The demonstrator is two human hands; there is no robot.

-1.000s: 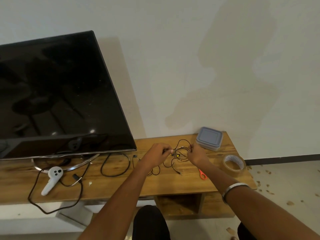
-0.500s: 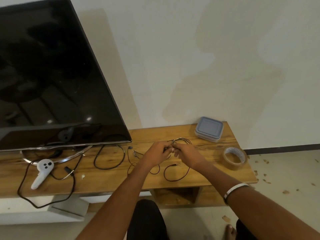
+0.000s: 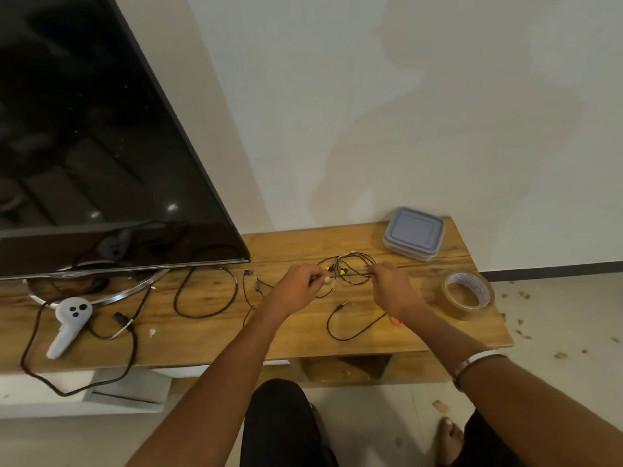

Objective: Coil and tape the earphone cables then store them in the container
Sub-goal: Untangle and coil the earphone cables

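Observation:
A black earphone cable [image 3: 350, 271] with yellow earbuds hangs in loose loops between my two hands above the wooden bench [image 3: 296, 342]. My left hand [image 3: 298, 288] pinches one end of the stretched strand and my right hand [image 3: 392, 286] pinches the other. The cable's tail with its jack [image 3: 342, 305] trails in a loop on the bench below my right wrist. A grey lidded container [image 3: 414, 232] stands shut at the back right. A roll of brown tape [image 3: 467, 294] lies at the right end. A second thin black cable [image 3: 253, 288] lies left of my left hand.
A large television [image 3: 84, 146] on a metal ring stand fills the left. A white controller [image 3: 69, 323] and thick black cables [image 3: 205, 291] lie under it. An orange handle [image 3: 396, 321] peeks out beside my right forearm. Debris dots the floor at the right.
My hands have drawn apart, stretching a strand of the earphone cable between them. The view has tilted down and nearer to the bench.

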